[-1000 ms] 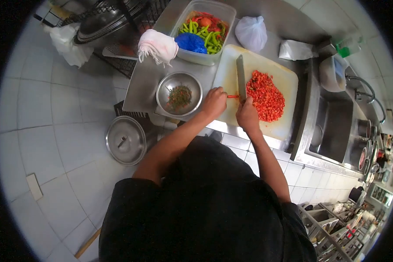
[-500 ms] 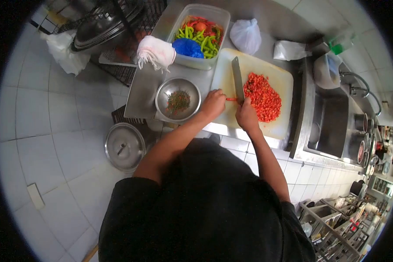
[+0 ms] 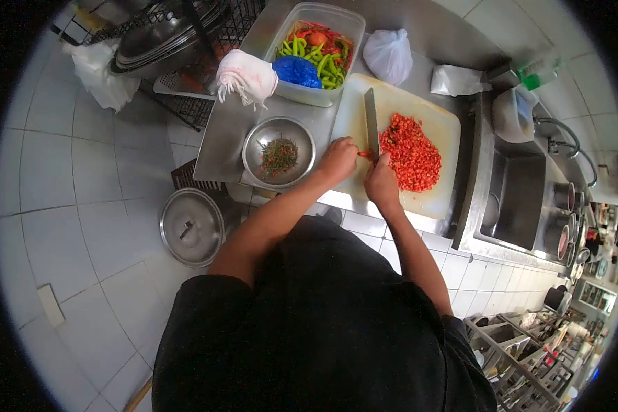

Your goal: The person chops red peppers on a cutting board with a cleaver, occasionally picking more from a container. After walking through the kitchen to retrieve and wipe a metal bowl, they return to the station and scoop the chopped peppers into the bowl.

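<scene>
My right hand [image 3: 382, 180] is wrapped round the handle of a wide-bladed knife [image 3: 371, 120], whose blade points away over a pale cutting board [image 3: 353, 86]. Closed fingers of my left hand [image 3: 339, 159] hold a red chili [image 3: 364, 154] against the board, its cut end beside the blade. Right of the knife lies a heap of chopped red chili [image 3: 412, 154]. A steel bowl [image 3: 252, 154] with green and red stems and scraps [image 3: 279, 156] stands left of my left hand.
Behind the bowl are a plastic tub [image 3: 356, 31] of green and red peppers and a rolled cloth [image 3: 247, 75]. A white bag [image 3: 388, 58] stands behind the board. To the right is a sink [image 3: 518, 199]; a lidded pot [image 3: 191, 226] stands lower left.
The knife has moved slightly left along the chili, and the piece between blade and left hand looks shorter. The whole view has shifted slightly.
</scene>
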`<state>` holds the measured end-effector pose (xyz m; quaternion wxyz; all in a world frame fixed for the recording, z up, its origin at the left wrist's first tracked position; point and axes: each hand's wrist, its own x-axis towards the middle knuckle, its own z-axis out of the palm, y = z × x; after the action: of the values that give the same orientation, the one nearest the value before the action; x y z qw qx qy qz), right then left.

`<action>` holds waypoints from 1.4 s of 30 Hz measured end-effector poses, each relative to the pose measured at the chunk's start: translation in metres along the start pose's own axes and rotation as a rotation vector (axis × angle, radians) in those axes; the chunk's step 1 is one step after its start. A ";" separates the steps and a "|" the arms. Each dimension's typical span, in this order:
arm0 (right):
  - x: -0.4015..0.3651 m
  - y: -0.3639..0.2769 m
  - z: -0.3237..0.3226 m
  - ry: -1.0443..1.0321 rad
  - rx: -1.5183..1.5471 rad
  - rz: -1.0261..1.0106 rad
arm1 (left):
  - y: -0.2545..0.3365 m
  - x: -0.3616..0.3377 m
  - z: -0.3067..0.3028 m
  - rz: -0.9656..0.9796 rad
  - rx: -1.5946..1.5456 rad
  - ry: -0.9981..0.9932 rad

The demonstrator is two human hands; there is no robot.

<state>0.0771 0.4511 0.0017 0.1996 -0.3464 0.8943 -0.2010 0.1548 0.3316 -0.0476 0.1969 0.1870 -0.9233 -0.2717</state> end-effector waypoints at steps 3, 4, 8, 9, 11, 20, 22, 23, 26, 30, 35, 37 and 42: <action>0.005 0.008 -0.004 -0.010 0.040 -0.055 | -0.002 -0.001 0.003 -0.001 0.023 0.018; 0.009 0.006 -0.011 -0.021 0.051 -0.078 | -0.003 0.001 0.004 0.002 0.023 0.023; 0.004 -0.003 -0.013 -0.027 0.037 -0.024 | -0.002 0.000 0.007 -0.042 -0.017 0.010; 0.003 -0.003 -0.001 0.011 0.010 -0.021 | -0.002 0.002 0.007 -0.049 -0.021 -0.009; 0.016 0.006 0.003 0.029 0.012 -0.067 | -0.004 0.010 0.003 -0.036 0.001 -0.001; 0.003 0.003 0.004 0.022 0.049 -0.036 | -0.002 0.002 0.011 -0.064 -0.020 -0.036; 0.000 0.004 -0.001 0.027 0.077 -0.059 | -0.003 -0.001 0.010 -0.068 -0.010 -0.037; -0.001 0.007 -0.006 -0.005 0.051 -0.050 | -0.002 -0.003 0.011 -0.051 -0.022 -0.038; 0.003 -0.001 -0.020 -0.068 0.046 -0.042 | 0.000 0.006 0.006 -0.030 -0.023 -0.030; 0.006 0.006 0.009 0.046 0.040 -0.049 | -0.004 0.008 0.012 -0.027 0.017 -0.020; 0.015 0.001 -0.015 -0.003 0.064 -0.082 | -0.004 0.017 0.007 -0.023 -0.009 -0.008; 0.001 -0.007 -0.018 -0.046 0.073 -0.024 | -0.001 0.009 0.006 -0.028 -0.025 -0.030; -0.005 0.002 0.009 0.011 0.044 0.003 | 0.000 0.010 0.003 -0.004 0.010 -0.049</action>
<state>0.0845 0.4540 -0.0058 0.2026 -0.3394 0.8913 -0.2224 0.1442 0.3285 -0.0473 0.1727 0.1832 -0.9288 -0.2718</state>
